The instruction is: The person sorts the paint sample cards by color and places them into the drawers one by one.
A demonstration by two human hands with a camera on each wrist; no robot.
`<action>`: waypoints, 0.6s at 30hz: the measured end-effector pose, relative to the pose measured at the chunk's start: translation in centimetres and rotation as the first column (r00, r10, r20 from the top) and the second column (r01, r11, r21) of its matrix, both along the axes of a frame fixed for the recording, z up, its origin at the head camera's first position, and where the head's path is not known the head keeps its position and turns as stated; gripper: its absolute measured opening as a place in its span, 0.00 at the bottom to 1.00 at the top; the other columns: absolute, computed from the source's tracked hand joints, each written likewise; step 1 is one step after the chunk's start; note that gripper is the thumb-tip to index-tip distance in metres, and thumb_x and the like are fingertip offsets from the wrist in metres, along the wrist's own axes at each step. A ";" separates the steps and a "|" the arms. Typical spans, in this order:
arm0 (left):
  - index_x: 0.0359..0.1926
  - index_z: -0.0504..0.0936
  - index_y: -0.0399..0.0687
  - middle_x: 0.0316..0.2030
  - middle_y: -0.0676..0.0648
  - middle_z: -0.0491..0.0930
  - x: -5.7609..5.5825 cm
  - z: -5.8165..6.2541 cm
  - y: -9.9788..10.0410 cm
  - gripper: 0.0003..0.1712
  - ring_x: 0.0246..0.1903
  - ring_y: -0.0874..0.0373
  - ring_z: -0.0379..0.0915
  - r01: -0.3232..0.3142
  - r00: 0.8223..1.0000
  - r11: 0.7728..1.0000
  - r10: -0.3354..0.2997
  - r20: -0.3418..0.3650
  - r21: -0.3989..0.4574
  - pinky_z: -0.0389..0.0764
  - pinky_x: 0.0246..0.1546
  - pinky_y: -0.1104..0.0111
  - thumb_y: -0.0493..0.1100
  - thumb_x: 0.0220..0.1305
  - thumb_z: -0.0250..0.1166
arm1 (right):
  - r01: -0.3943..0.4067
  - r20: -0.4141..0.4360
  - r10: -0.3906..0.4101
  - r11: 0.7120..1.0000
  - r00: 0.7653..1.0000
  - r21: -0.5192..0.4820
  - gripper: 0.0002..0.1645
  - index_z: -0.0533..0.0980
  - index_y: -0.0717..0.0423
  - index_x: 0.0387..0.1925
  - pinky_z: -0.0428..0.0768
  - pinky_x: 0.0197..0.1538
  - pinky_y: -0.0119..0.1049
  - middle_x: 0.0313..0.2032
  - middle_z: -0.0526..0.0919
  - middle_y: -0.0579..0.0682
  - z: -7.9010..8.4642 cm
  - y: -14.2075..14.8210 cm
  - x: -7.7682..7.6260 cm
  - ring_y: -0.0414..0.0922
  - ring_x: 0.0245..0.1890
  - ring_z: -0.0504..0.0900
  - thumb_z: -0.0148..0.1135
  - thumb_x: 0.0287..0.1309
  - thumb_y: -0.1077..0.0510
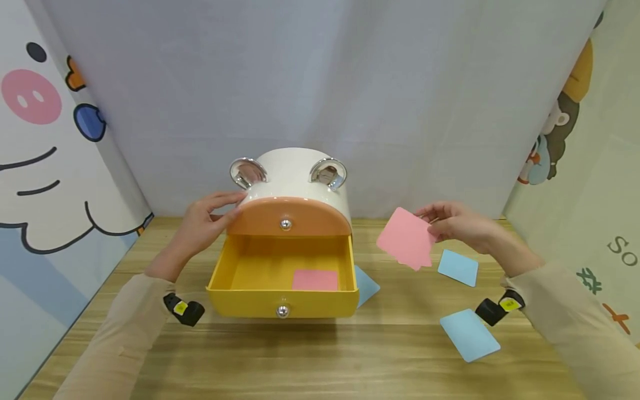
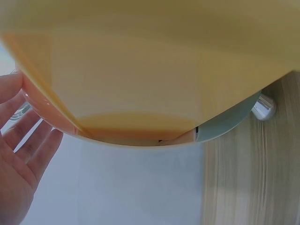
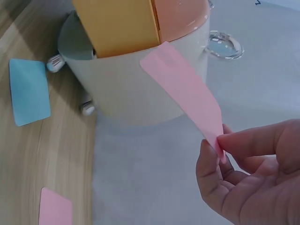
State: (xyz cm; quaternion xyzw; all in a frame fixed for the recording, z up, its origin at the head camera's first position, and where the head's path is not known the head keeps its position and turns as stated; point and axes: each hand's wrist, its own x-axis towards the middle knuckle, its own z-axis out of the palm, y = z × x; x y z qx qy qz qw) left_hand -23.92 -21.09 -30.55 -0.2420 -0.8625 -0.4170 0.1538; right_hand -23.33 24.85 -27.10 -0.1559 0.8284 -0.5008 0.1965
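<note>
My right hand [image 1: 455, 225] pinches a pink card [image 1: 406, 236] by its edge between thumb and fingers, held to the right of a small drawer box [image 1: 295, 175]. The card stands tilted in the right wrist view. My left hand [image 1: 205, 216] touches the box's left side, fingers fairly straight, the thumb by the orange upper drawer [image 1: 265, 216]. Below that, the yellow drawer [image 1: 250, 303] is pulled out, with a pink card [image 1: 315, 280] lying inside. Another pink card [image 3: 55, 208] lies on the table.
Blue cards [image 1: 458, 268] lie on the wooden table [image 1: 390, 355] at the right, and one blue card [image 1: 366, 286] is partly hidden by the yellow drawer. Silver ears [image 1: 328, 173] stick up from the white box. A pale curtain [image 1: 425, 111] hangs behind.
</note>
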 end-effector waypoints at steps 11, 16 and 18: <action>0.55 0.75 0.39 0.53 0.40 0.72 -0.1 0.0 0.2 0.20 0.53 0.45 0.67 -0.009 1.000 1.000 0.009 0.001 -0.014 0.79 0.41 0.54 0.43 0.64 0.57 | -0.118 -0.039 0.117 0.993 0.992 -0.027 0.23 0.67 0.67 0.55 0.80 0.44 0.37 0.42 0.72 0.57 2.6 -6.5 0.4 0.47 0.38 0.75 0.50 0.55 0.70; 0.55 0.75 0.39 0.53 0.40 0.73 0.0 0.0 0.1 0.20 0.53 0.45 0.68 -0.015 1.000 1.000 0.015 -0.006 -0.016 0.79 0.40 0.54 0.42 0.64 0.57 | -0.155 -0.102 0.150 0.987 0.983 -0.050 0.22 0.70 0.67 0.53 0.80 0.41 0.37 0.42 0.73 0.57 2.6 -10.1 0.8 0.47 0.38 0.75 0.49 0.55 0.71; 0.55 0.75 0.39 0.53 0.40 0.73 0.0 0.0 0.1 0.20 0.53 0.45 0.68 -0.017 1.000 1.000 0.017 -0.010 -0.018 0.79 0.40 0.54 0.42 0.64 0.57 | -0.157 -0.122 0.150 0.986 0.981 -0.056 0.21 0.72 0.66 0.52 0.80 0.40 0.37 0.43 0.74 0.57 2.4 -11.4 1.0 0.47 0.38 0.75 0.49 0.55 0.72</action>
